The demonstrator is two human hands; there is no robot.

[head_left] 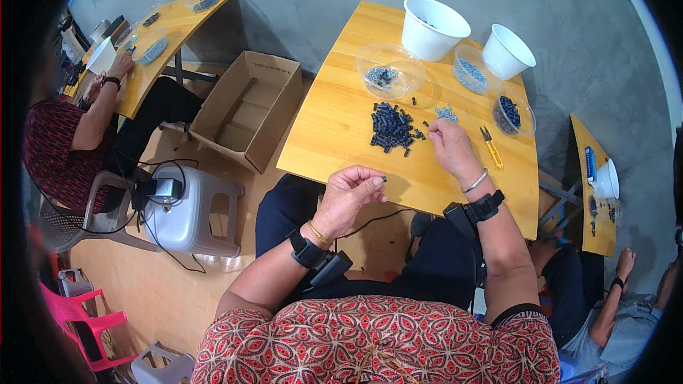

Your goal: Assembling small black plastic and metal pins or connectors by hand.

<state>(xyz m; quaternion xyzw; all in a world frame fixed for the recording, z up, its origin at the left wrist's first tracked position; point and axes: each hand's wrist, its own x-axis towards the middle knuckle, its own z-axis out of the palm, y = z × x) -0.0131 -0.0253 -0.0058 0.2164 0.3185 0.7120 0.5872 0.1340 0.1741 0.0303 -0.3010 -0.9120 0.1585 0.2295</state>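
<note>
My left hand (pixel 349 199) is above the table's near edge, with thumb and fingers pinched on a small dark cylindrical piece (pixel 385 179). My right hand (pixel 454 148) reaches over the table, fingertips pressed together, beside a heap of dark cylindrical pieces (pixel 393 126) and a small scatter of silvery screws (pixel 447 112). What those fingertips hold, if anything, is hidden. Yellow-handled thread snips (pixel 491 149) lie to the right of that hand. Behind the heap, a clear round bowl (pixel 390 71) contains dark and silvery parts.
A clear tub of screws (pixel 472 71), a clear tub of dark pieces (pixel 512 115) and two white buckets (pixel 431 30) (pixel 508 53) line the far side. Left of the table (pixel 327 128) stand a cardboard box (pixel 249 110) and a grey stool (pixel 186 217). People sit at tables on both sides.
</note>
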